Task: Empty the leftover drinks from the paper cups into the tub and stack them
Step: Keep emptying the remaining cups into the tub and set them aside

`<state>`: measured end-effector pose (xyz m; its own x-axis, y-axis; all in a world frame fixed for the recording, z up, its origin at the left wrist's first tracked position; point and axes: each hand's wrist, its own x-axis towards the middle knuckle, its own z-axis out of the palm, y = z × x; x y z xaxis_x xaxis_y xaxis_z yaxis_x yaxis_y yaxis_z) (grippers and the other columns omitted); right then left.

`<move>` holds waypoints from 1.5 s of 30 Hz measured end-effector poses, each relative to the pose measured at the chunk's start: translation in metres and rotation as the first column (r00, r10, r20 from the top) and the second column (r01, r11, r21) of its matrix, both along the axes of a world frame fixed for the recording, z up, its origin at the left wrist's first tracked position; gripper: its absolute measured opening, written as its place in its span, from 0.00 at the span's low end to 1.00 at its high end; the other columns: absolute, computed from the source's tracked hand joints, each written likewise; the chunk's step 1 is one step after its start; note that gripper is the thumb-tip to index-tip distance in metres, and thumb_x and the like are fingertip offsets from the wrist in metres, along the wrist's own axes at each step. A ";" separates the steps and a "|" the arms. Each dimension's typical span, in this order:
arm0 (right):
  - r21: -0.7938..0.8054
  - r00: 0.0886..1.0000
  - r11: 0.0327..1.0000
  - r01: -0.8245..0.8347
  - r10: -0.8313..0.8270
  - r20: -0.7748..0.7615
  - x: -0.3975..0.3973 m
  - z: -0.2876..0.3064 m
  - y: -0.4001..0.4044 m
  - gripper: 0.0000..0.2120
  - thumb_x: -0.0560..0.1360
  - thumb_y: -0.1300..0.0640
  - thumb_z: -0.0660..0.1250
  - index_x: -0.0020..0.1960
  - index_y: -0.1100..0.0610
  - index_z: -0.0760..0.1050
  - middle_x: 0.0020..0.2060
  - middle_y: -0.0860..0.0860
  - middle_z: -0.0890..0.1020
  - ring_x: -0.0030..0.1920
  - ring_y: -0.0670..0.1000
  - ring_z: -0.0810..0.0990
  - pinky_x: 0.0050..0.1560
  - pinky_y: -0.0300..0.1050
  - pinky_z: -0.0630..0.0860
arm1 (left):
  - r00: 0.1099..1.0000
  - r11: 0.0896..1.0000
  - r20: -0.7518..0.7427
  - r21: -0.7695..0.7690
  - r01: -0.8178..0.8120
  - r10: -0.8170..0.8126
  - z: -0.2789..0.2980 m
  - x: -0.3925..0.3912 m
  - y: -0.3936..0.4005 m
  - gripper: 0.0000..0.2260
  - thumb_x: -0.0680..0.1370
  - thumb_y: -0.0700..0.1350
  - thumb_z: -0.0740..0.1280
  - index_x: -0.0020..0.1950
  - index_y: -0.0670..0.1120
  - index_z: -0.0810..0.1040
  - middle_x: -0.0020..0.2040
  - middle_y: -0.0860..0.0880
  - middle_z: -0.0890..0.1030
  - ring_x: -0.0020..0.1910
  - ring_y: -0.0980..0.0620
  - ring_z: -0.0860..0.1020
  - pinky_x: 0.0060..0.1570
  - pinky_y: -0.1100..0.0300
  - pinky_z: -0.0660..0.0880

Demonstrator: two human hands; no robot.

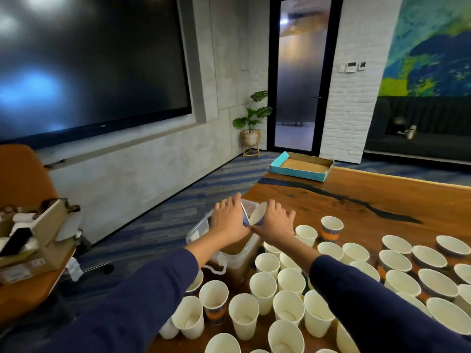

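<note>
I see a dim room with soft, warm light. The big dark screen carries blurred white and blue glare. A bright spot glows behind the glass door. The wide lens bends the walls at the edges. The sleeves in the foreground are dark and soft, and the table shines faintly.

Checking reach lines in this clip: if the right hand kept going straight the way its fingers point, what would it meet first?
Probably bare wooden tabletop. The right hand, holding a tilted white paper cup over the clear plastic tub, points away up the table; the teal cardboard tray lies farther on, though depth is unclear.
</note>
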<state>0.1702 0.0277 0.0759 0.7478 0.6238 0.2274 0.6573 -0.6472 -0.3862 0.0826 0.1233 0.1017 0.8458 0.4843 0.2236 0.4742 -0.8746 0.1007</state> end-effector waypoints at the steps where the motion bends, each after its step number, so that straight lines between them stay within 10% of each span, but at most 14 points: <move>1: 0.034 0.997 0.999 0.035 -0.032 -0.069 0.004 0.001 -0.011 0.37 0.71 0.40 0.70 0.71 0.56 0.59 0.67 0.53 0.69 0.67 0.54 0.68 0.69 0.54 0.58 | 1.000 0.998 0.027 -0.060 -0.005 0.007 0.003 0.007 -0.009 0.41 0.72 0.54 0.72 0.76 0.43 0.53 0.72 0.42 0.66 0.70 0.43 0.65 0.68 0.52 0.61; 12: 0.237 0.885 0.900 0.366 -0.258 -0.387 0.069 0.015 -0.218 0.46 0.64 0.49 0.79 0.72 0.55 0.56 0.69 0.55 0.66 0.66 0.56 0.70 0.64 0.53 0.73 | 0.982 0.918 0.037 -0.350 0.184 -0.183 0.002 0.077 -0.149 0.42 0.71 0.55 0.73 0.76 0.46 0.52 0.74 0.44 0.63 0.72 0.44 0.63 0.66 0.49 0.66; 28: -0.346 0.767 0.823 0.450 -0.555 -0.322 0.110 0.045 -0.595 0.34 0.70 0.50 0.74 0.69 0.57 0.61 0.65 0.56 0.67 0.62 0.56 0.72 0.57 0.49 0.77 | 0.751 0.657 -0.052 -0.525 0.540 -0.659 -0.005 0.147 -0.475 0.39 0.72 0.58 0.72 0.76 0.50 0.55 0.77 0.48 0.55 0.70 0.44 0.67 0.60 0.49 0.76; 45: -0.718 0.634 0.638 0.276 -0.683 -0.363 0.102 0.001 -0.761 0.46 0.63 0.54 0.80 0.71 0.54 0.53 0.66 0.56 0.68 0.64 0.58 0.72 0.59 0.52 0.77 | 0.298 0.341 -0.174 -0.592 0.730 -0.939 -0.043 0.138 -0.656 0.33 0.72 0.52 0.74 0.70 0.46 0.60 0.69 0.47 0.64 0.63 0.49 0.69 0.57 0.57 0.73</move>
<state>0.2718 -0.7331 0.0772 0.8106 -0.0318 -0.5848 -0.0414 -0.9991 -0.0029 0.2208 -0.5329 0.0587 0.7430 -0.6176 -0.2579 -0.4356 -0.7388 0.5143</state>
